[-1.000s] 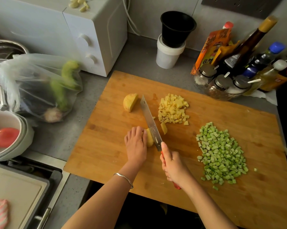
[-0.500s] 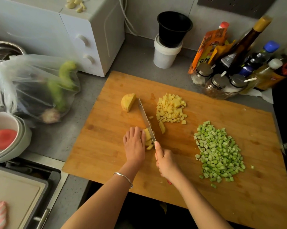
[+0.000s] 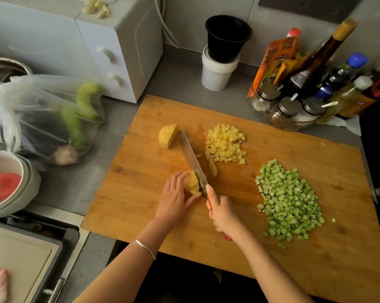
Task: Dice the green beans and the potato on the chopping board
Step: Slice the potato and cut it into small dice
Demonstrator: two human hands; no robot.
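The left hand (image 3: 176, 199) has drawn back off the cut potato piece (image 3: 190, 182), now pinching it between thumb and curled fingers mid chopping board (image 3: 141, 193). The knife (image 3: 191, 158) blade rests against it, right hand (image 3: 223, 213) wrapped round the handle. Nearer the far edge lies diced potato (image 3: 225, 143); diced green beans (image 3: 287, 200) near the right edge

Soft, warm, rather dim light covers the chopping board (image 3: 141, 204), leaving no hard shadows where the right hand (image 3: 223, 212) grips the knife (image 3: 192, 159), whose blade shows only a dull sheen. Far left of the grip the plastic bag (image 3: 31, 110) and tomato (image 3: 3, 185) are smeared and paler; far right the frame darkens. Beyond the grip, wide-angle distortion tilts the bottles (image 3: 313, 64) outward.
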